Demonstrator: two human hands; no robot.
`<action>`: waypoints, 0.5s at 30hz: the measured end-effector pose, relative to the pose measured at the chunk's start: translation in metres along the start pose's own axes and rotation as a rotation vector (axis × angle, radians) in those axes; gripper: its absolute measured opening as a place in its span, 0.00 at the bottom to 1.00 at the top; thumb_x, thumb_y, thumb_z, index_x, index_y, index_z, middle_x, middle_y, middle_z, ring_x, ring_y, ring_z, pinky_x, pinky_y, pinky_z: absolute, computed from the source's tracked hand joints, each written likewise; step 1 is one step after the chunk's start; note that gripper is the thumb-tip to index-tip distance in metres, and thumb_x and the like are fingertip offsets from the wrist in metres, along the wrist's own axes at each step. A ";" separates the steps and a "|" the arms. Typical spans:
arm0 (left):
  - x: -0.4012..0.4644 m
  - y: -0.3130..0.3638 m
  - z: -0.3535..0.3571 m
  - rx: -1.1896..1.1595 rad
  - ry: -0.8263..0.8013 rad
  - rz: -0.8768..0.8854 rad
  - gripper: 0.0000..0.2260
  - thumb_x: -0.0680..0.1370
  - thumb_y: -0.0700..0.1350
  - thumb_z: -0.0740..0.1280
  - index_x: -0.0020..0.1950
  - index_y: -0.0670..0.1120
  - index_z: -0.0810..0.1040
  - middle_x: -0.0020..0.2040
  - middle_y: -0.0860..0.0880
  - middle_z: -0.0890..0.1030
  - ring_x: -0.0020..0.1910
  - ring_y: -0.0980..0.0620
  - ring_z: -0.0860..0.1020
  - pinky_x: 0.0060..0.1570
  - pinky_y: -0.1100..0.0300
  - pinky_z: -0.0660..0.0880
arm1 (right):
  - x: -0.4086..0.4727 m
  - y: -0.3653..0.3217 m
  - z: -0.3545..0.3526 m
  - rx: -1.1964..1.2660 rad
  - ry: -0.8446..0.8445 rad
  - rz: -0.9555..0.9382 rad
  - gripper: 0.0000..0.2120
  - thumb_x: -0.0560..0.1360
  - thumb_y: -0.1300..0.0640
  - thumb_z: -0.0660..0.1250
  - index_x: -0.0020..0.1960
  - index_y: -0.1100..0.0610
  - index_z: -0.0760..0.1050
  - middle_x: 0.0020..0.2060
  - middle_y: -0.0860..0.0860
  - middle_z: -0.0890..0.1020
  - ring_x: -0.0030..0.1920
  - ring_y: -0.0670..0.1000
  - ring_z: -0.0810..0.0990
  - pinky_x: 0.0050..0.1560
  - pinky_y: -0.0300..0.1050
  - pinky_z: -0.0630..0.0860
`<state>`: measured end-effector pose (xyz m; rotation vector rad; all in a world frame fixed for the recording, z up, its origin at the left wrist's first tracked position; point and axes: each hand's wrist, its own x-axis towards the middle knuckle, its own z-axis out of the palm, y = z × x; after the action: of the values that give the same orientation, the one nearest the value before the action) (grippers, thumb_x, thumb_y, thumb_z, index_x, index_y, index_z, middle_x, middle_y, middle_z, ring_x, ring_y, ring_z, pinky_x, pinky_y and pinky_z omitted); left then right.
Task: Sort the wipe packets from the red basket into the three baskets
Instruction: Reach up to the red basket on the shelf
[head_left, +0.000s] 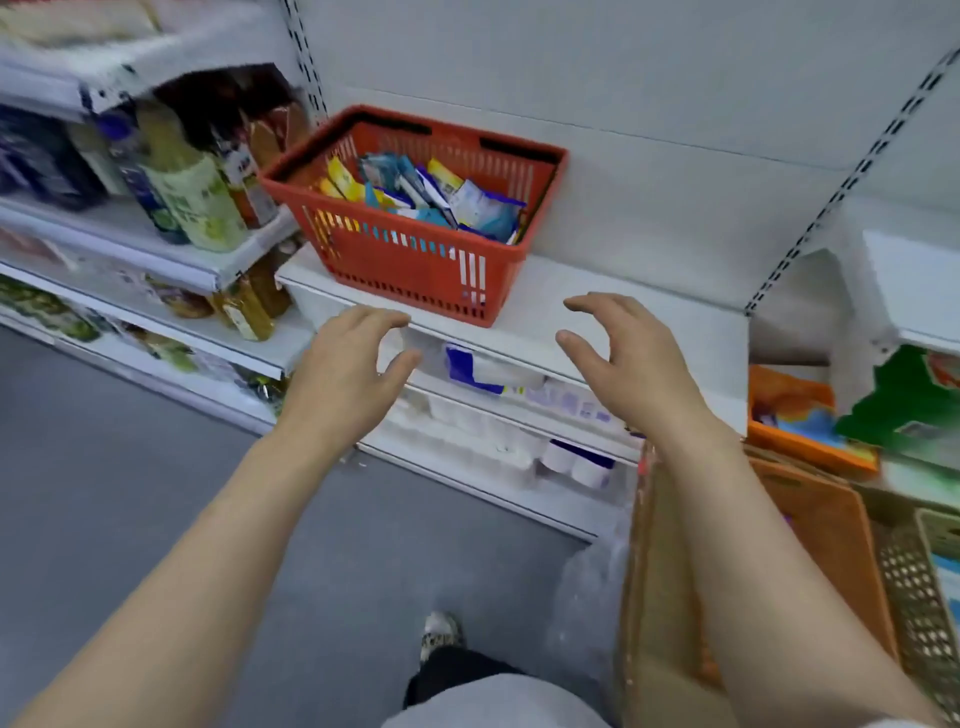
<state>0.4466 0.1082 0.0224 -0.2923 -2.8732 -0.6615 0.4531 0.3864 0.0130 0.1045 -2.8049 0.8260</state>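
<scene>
A red plastic basket (415, 270) stands on a white shelf (582, 306) at chest height. It holds several wipe packets (421, 195) in blue, yellow and white, piled loosely. My left hand (348, 369) hovers just below the shelf's front edge, under the basket's left front corner, fingers spread and curled, holding nothing. My right hand (623, 364) is raised in front of the shelf edge to the right of the basket, fingers apart, also holding nothing. Neither hand touches the basket.
Bottles (192, 197) fill the shelves to the left. Lower shelves hold white packs (483, 374). An orange box (800, 421) and a green item (904, 405) sit at the right. A cardboard box (670, 587) and a brown mesh basket (919, 603) stand low right on the grey floor.
</scene>
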 end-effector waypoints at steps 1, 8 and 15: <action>0.020 -0.012 -0.004 -0.004 -0.010 0.006 0.17 0.79 0.51 0.68 0.66 0.47 0.77 0.63 0.47 0.77 0.62 0.45 0.75 0.62 0.51 0.71 | 0.019 -0.006 0.006 0.008 -0.005 0.009 0.18 0.79 0.48 0.64 0.68 0.50 0.74 0.67 0.50 0.75 0.68 0.51 0.71 0.67 0.44 0.65; 0.136 -0.084 -0.018 -0.032 0.001 -0.017 0.19 0.79 0.51 0.68 0.69 0.48 0.75 0.66 0.48 0.76 0.66 0.49 0.72 0.65 0.54 0.68 | 0.140 -0.040 0.039 0.030 -0.012 0.048 0.18 0.79 0.49 0.67 0.67 0.49 0.75 0.63 0.48 0.77 0.62 0.49 0.74 0.58 0.41 0.68; 0.264 -0.131 0.009 -0.110 0.005 0.064 0.20 0.80 0.49 0.67 0.72 0.47 0.72 0.68 0.47 0.76 0.68 0.47 0.72 0.66 0.53 0.67 | 0.262 -0.038 0.094 -0.042 -0.013 0.105 0.20 0.76 0.48 0.68 0.67 0.51 0.75 0.61 0.52 0.78 0.61 0.53 0.76 0.60 0.45 0.71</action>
<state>0.1612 0.0362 0.0179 -0.3950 -2.8142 -0.8083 0.1850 0.3015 0.0156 -0.0440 -2.8585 0.7910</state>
